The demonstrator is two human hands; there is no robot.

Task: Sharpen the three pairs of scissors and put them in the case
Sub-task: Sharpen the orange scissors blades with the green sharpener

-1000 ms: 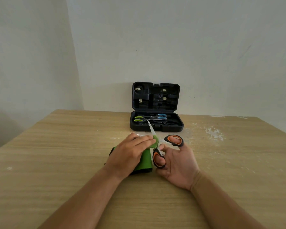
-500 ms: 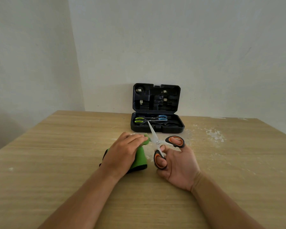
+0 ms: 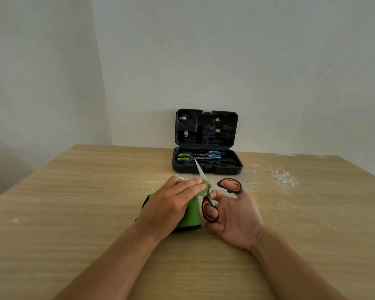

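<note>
My right hand (image 3: 236, 215) grips the orange-and-black scissors (image 3: 230, 185), thumb and a finger through the two handle loops, blades spread apart. One blade (image 3: 200, 171) points up and away toward the case. My left hand (image 3: 171, 202) presses down on the green-and-black sharpener (image 3: 192, 215) and covers most of it. The scissors meet the sharpener's top end right beside my left fingertips. The black case (image 3: 207, 168) stands open at the back of the table. In its lower half lie green-handled scissors (image 3: 184, 157) and blue-handled scissors (image 3: 214, 154).
The wooden table (image 3: 74, 213) has white flaky patches (image 3: 283, 177) to the right of the case. White walls stand close behind the table and on the left.
The sharpener and my left hand shifted slightly left and back again. The scissor blade slid through the sharpener's top, and the orange handles stayed spread in my right hand.
</note>
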